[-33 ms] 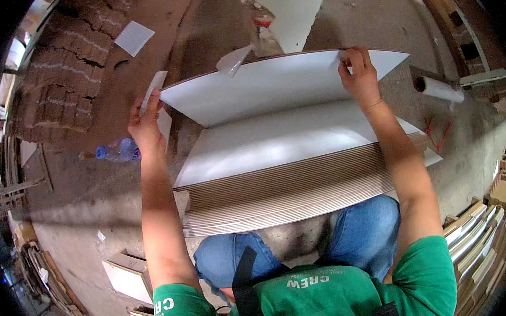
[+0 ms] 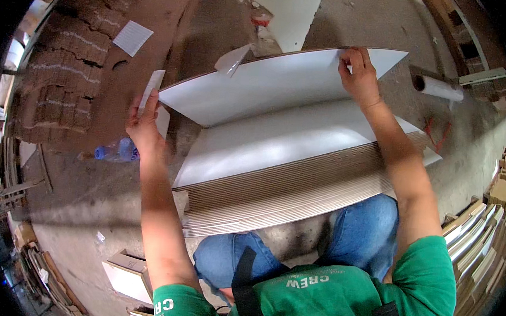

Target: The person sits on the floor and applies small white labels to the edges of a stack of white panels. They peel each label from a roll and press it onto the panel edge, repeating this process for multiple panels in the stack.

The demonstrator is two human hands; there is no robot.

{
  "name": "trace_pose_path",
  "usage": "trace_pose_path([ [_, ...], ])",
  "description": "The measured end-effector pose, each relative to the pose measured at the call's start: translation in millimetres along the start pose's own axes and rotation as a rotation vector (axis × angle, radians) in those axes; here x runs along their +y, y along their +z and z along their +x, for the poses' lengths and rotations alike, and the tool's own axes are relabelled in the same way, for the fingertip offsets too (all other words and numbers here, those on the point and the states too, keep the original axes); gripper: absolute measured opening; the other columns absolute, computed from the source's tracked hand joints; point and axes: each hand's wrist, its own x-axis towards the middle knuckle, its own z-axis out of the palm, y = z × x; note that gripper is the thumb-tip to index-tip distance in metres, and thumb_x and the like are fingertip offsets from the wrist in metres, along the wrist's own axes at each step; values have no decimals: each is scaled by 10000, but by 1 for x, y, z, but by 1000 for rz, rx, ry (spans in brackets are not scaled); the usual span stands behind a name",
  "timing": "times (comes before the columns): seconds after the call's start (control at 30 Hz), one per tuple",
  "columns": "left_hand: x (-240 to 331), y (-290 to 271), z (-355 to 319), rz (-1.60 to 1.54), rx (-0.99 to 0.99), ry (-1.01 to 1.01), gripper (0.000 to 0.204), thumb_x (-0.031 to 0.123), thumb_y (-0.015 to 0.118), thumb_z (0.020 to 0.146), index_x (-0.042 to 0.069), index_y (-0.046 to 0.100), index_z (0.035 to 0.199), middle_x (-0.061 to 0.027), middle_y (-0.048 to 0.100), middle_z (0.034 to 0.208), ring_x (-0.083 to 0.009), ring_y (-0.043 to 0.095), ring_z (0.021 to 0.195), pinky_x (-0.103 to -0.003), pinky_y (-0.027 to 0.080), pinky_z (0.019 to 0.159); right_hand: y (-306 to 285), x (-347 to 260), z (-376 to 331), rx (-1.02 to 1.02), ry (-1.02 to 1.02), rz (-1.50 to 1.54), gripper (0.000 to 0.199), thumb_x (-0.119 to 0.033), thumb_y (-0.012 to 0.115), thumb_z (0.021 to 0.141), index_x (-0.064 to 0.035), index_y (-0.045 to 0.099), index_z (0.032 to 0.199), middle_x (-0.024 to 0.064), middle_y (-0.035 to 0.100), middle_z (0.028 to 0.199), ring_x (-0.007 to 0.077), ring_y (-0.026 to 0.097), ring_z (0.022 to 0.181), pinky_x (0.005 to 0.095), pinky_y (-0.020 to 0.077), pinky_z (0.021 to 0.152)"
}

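A white-faced cardboard sheet (image 2: 270, 80) is raised at its far edge, tilted above a stack of the same sheets (image 2: 286, 181) in front of my knees. My left hand (image 2: 145, 128) is closed at the sheet's left corner, with a narrow white strip (image 2: 153, 83) just beyond its fingers. Whether it holds the strip too, I cannot tell. Near the right end of the raised edge, my right hand (image 2: 357, 71) pinches the sheet between thumb and fingers. A clear plastic scrap (image 2: 234, 61) hangs at the middle of that edge. The stack's brown layered edges face me.
Brown cardboard stacks (image 2: 70, 80) stand at the left, near a plastic bottle (image 2: 117, 150) on the floor. A roll of clear film (image 2: 441, 89) and red cord (image 2: 437, 134) lie at the right. A white box (image 2: 128, 275) sits by my left elbow; more boards (image 2: 475, 250) lean at the right.
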Motion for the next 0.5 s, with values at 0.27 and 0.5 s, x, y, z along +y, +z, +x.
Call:
trace_pose_path([
  [0.27,4,-5,-8,-144,-180,-42,499,2,680,713,12,484,1172,-94,571,1040,-164,566,889,-282,457,802,-48,11,7,-7,240,-75,286,-247,731,695,-63,590,863,112,579,885,258,541,873,363,467,709],
  [0.5,7,-25,-23,-415,-416,-170,791,-206,463,565,35,328,1306,-146,435,1236,-237,499,1063,-316,429,932,-61,-41,10,-650,346,337,333,-303,602,832,-23,605,1013,129,612,941,190,572,825,320,461,751],
])
